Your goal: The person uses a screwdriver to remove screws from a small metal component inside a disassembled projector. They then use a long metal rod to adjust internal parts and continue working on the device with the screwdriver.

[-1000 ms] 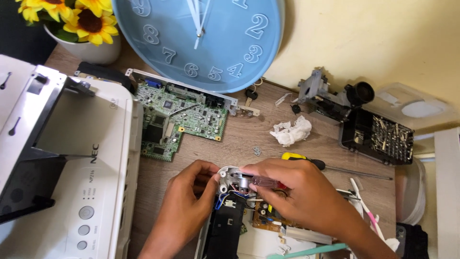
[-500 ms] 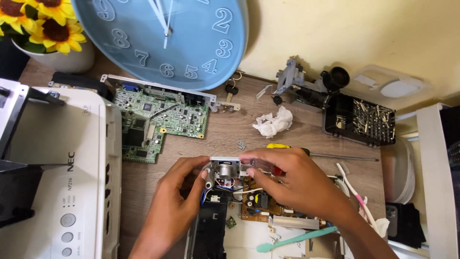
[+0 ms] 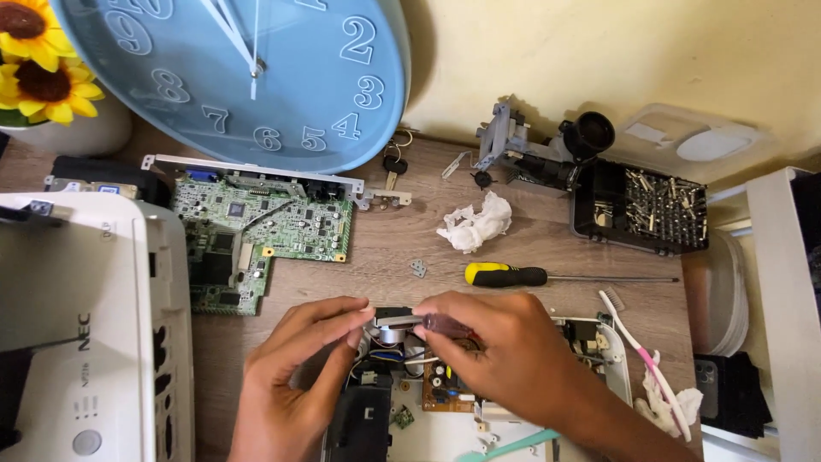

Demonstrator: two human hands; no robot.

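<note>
My left hand (image 3: 295, 359) pinches a small grey motor-like part (image 3: 389, 323) on an opened electronic device (image 3: 445, 402) at the front of the wooden table. My right hand (image 3: 505, 351) grips a small dark red-handled screwdriver (image 3: 440, 323), its tip pointing left against that part. Coloured wires and a brown circuit board (image 3: 446, 389) show under my fingers. A black block (image 3: 359, 423) sits just below the hands.
A green circuit board (image 3: 256, 235) lies at left beside a white device casing (image 3: 85, 325). A yellow-and-black screwdriver (image 3: 530, 275), crumpled tissue (image 3: 475, 224), a black bit case (image 3: 641, 205), a pink toothbrush (image 3: 641, 359) and a big blue clock (image 3: 239, 68) surround the work.
The view has shifted so everything sits further left and lower. My hands stay on the small part, with the screwdriver now held level against it.
</note>
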